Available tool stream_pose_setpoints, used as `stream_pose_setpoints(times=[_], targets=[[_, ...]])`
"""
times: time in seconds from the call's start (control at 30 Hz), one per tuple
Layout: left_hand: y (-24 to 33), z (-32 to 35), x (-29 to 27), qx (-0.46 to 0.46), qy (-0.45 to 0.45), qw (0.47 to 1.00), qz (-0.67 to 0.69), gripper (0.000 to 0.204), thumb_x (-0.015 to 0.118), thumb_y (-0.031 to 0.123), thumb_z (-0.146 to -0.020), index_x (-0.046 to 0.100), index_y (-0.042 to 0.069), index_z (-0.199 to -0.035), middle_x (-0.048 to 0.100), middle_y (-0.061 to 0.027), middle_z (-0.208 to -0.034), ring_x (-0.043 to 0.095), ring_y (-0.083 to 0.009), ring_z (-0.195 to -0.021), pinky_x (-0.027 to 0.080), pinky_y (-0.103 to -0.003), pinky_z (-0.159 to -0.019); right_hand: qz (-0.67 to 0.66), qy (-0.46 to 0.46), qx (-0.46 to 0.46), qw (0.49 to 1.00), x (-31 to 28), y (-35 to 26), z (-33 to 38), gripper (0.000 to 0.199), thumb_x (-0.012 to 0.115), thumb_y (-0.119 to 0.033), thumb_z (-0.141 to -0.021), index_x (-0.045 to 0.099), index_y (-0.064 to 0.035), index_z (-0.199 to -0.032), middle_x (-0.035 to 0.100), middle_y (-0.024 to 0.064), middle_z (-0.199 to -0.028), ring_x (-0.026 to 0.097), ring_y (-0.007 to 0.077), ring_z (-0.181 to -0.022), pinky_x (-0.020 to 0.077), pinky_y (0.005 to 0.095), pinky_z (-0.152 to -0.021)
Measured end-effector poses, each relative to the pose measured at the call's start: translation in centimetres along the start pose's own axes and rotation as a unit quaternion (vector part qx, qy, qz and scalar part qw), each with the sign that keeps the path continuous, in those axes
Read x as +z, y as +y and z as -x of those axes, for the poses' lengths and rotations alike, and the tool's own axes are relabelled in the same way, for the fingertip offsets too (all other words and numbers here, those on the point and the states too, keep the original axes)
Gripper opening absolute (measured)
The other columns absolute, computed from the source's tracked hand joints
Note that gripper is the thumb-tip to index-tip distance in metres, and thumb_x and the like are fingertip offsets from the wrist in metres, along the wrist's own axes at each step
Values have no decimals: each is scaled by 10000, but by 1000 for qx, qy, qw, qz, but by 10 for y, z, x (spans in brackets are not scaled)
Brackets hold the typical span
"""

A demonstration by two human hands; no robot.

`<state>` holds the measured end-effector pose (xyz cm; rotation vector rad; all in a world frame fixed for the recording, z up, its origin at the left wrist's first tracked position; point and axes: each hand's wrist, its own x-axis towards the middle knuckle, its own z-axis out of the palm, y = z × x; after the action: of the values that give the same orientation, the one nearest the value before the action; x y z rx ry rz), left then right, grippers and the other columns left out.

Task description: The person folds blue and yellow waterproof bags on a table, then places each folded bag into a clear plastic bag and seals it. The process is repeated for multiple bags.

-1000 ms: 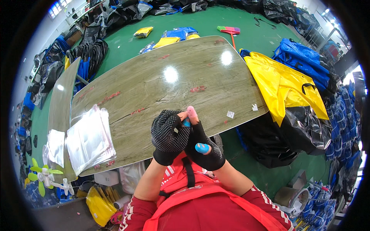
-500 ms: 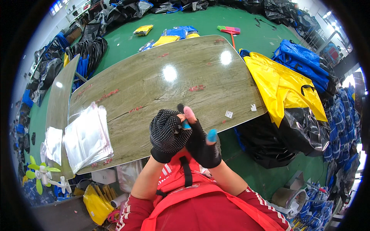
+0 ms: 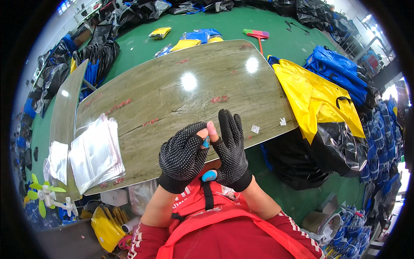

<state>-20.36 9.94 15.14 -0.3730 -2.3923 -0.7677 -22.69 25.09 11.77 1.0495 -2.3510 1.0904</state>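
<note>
Both of my hands meet above the near edge of a wood-patterned table, in black gloves with white dots and some bare fingertips. My left hand (image 3: 183, 152) is curled, its fingers bent in against my right hand. Between them shows a small blue patch (image 3: 206, 142); whether it is a finger covering or a held piece is unclear. My right hand (image 3: 233, 151) is raised, two gloved fingers stretched upward, and a bare fingertip touches the left hand's fingers. Another blue tip (image 3: 210, 175) shows low beside the right hand, over my red apron (image 3: 194, 200).
The table (image 3: 172, 108) has clear plastic bags (image 3: 97, 151) stacked at left. A yellow sheet (image 3: 312, 93) and black bags (image 3: 297, 159) lie against its right side. A small green-bladed fan (image 3: 45, 192) stands near left. Folded packs (image 3: 187, 44) and a broom (image 3: 257, 34) lie beyond.
My right hand has turned, its fingers now stretching up. The blue tip formerly at its right side now shows low on its left. My left hand has shifted slightly left and rotated.
</note>
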Motion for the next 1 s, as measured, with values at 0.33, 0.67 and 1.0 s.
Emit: stream_pose_setpoints(times=[0.33,0.67,1.0], targets=[[-11,-3,-5,81,6,995,53,175,723,59,-698,640,73,-851,685,-117,-888,662,-302,-787,517,-356,-700,21,-71,17,997,-4,-4,7,959,648,-584,-744,341,-37,-1470,355,293,-1457,305,474,-1369,125,596,-1142],[-28,32,55,-156,-59,946,278,305,579,55,-929,596,-7,-1228,689,-148,-1098,667,-224,-1015,488,-322,-910,354,6,212,911,-66,161,16,694,780,-390,-701,542,-31,-1244,513,164,-1380,436,343,-1321,283,500,-1120],[-140,75,77,-410,-171,716,539,578,466,464,-990,504,-30,-1287,632,-244,-1160,657,-353,-1012,531,-463,-905,357,121,34,926,-188,127,31,114,575,-115,-809,655,-47,-854,658,139,-871,633,307,-798,509,414,-722]])
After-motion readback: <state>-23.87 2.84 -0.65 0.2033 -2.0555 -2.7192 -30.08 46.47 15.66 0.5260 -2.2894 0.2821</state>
